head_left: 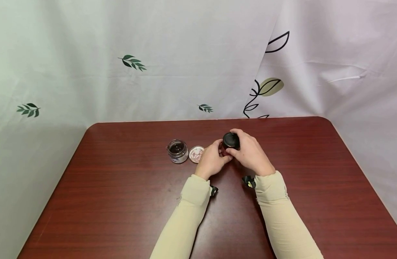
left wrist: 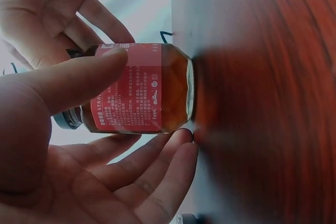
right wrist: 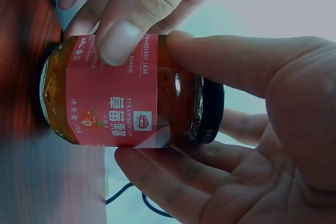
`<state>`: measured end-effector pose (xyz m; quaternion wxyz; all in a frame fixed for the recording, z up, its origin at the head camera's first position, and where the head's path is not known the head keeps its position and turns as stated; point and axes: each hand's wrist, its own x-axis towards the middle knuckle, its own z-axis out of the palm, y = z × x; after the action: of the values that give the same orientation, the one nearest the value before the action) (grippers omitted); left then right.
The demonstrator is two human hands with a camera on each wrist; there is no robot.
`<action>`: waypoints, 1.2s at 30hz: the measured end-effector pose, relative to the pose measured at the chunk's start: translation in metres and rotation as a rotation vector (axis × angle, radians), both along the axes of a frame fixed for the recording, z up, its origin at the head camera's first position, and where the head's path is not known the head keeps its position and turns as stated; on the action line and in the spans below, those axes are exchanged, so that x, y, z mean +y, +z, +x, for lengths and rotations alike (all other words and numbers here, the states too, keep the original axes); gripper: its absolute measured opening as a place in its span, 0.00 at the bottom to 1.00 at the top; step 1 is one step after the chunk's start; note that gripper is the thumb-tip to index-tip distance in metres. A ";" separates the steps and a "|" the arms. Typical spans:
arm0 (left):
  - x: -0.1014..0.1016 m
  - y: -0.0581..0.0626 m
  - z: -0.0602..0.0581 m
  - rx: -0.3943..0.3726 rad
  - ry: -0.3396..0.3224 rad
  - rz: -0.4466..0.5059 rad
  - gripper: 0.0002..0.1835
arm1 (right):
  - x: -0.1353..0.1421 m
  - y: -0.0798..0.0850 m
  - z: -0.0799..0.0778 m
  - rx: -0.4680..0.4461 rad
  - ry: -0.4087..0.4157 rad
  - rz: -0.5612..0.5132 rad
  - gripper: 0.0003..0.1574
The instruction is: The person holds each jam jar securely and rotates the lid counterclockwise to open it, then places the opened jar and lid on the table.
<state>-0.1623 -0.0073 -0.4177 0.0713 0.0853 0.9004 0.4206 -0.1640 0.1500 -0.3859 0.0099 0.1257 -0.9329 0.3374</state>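
White cloth backdrop [head_left: 179,32], printed with three small green sprigs and one larger line-drawn plant, behind one reddish-brown wooden table [head_left: 127,205]. Jars: two, glass. Lids: two.

Item one: strawberry jam jar [right wrist: 113,98], upright near the table's far edge, right of the other items; red label, amber-red contents, black lid [head_left: 231,139] on. Whether its base touches the wood, cannot tell.

Item two: open jar [head_left: 179,159], left, standing upright, dark contents inside. Just beside it, one loose lid [head_left: 195,154], flat, pale and pink.

Hands: two, both gripping the strawberry jam jar. Left hand [head_left: 212,160]: thumb across the label, fingers opposite. Right hand [head_left: 251,151]: thumb and fingers around the upper part. Cream sleeves [head_left: 279,212]: two.
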 end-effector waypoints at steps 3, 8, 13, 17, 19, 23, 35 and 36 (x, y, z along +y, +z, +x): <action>-0.001 0.000 -0.001 -0.013 0.001 -0.003 0.34 | 0.000 0.000 0.000 0.006 -0.001 0.006 0.40; -0.001 -0.001 -0.002 -0.017 0.004 -0.017 0.34 | 0.000 -0.001 0.000 0.012 -0.008 0.009 0.40; -0.001 -0.001 -0.004 0.000 0.012 -0.049 0.33 | -0.001 0.000 0.000 0.015 -0.018 0.002 0.40; 0.000 -0.002 -0.004 0.010 0.023 -0.050 0.32 | -0.002 -0.001 0.000 0.020 -0.015 0.000 0.40; 0.000 -0.002 -0.005 0.022 0.028 -0.051 0.32 | -0.003 -0.001 0.000 0.023 -0.012 0.000 0.40; -0.001 -0.002 -0.005 0.044 0.032 -0.055 0.30 | -0.005 0.000 0.000 0.024 -0.006 0.001 0.40; -0.001 -0.001 -0.004 0.069 0.034 -0.077 0.28 | -0.007 0.002 0.003 0.039 -0.003 0.000 0.40; -0.001 0.000 -0.004 0.071 0.033 -0.077 0.28 | -0.007 0.002 0.003 0.045 -0.004 0.000 0.39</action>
<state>-0.1664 -0.0086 -0.4180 0.0355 0.0824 0.9193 0.3833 -0.1608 0.1433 -0.3834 0.0316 0.1316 -0.9326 0.3347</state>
